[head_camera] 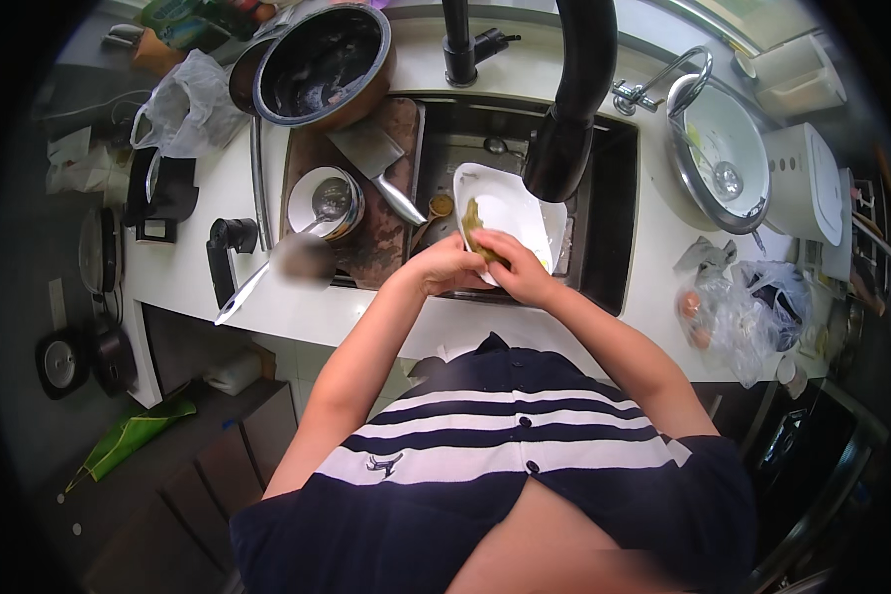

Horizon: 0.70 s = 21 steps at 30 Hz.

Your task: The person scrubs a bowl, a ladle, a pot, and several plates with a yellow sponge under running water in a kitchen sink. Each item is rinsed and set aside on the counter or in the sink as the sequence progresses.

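A white squarish dish (505,200) is tilted over the black sink (612,223). My left hand (445,266) grips its near left edge. My right hand (518,269) presses a greenish-brown scrubbing cloth or sponge (473,215) against the dish's inner left side. Both hands almost touch, and the fingers partly hide the cloth and the dish's near edge. Another white dish shows in part behind the right side of the held one. Left of the dish, a wooden spoon (439,206) leans in the sink. A metal ladle (495,145) lies farther back in it.
A black faucet (564,141) hangs over the sink. At the left, a cutting board (353,260) bears a cleaver (371,160) and a bowl (297,194) with a ladle inside. A large dark pot (379,44) stands behind. Rightward are a metal-rimmed basin (742,134) and plastic bags (750,312).
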Each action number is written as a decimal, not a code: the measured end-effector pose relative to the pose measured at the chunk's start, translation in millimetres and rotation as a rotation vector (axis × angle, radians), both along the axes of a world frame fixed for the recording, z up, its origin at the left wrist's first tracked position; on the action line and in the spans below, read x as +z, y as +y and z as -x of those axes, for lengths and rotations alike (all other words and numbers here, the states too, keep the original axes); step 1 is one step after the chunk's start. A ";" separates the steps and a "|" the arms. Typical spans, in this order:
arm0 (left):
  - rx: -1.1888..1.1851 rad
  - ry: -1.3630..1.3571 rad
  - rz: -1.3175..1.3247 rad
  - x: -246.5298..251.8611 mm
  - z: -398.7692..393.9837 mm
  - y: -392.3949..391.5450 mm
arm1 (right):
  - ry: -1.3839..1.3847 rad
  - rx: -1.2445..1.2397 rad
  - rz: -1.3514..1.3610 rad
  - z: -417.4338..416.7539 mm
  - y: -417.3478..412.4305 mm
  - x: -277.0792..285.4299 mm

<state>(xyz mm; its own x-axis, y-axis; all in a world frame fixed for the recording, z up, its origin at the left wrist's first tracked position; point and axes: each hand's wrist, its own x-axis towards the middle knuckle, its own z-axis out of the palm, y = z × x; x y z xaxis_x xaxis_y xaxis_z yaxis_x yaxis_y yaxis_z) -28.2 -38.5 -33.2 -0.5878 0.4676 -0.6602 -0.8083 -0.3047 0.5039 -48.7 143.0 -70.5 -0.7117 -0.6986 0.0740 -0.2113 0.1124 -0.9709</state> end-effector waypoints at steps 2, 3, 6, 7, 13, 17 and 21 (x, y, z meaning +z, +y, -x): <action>0.022 0.012 0.072 7.8 2.3 -3.2 | 0.132 0.063 -0.093 -1.8 26.7 -6.1; 0.043 0.002 0.102 10.3 1.5 -3.5 | 0.195 0.081 -0.157 -0.6 41.9 -8.3; 0.061 0.001 0.169 19.5 -1.6 -0.4 | 0.359 0.019 -0.362 10.1 73.0 -8.7; 0.044 0.024 0.217 23.5 -2.4 2.0 | 0.451 -0.012 -0.425 19.3 77.7 -10.7; -0.125 0.504 0.902 20.9 -11.2 13.5 | 0.343 -0.472 -0.650 61.4 72.4 -58.3; -0.158 0.661 1.245 37.4 -21.6 11.9 | -0.062 -0.637 -0.914 68.9 72.9 -79.5; 0.046 0.844 1.389 51.5 -41.6 5.2 | -0.416 -0.531 -1.170 58.6 84.6 -101.2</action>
